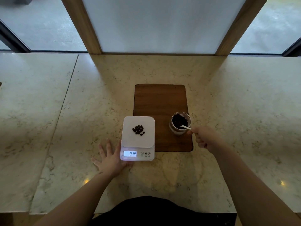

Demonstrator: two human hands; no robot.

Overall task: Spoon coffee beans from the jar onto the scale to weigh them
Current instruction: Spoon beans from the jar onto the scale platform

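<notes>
A white digital scale (pixel 138 141) sits on the marble counter, its lit display reading 0.10. A small pile of dark coffee beans (pixel 138 129) lies on its weighing plate. To the right, an open glass jar (pixel 180 123) of beans stands on a brown wooden board (pixel 160 101). My right hand (pixel 204 138) grips the handle of a small white spoon (pixel 184 127), whose bowl is down inside the jar among the beans. My left hand (pixel 109 158) lies flat on the counter with fingers spread, touching the scale's near left corner.
The pale marble counter (pixel 65 128) stretches wide to both sides, with a seam on the left. A wood-framed white panel (pixel 162 25) stands behind the board. The counter's front edge is just before my body.
</notes>
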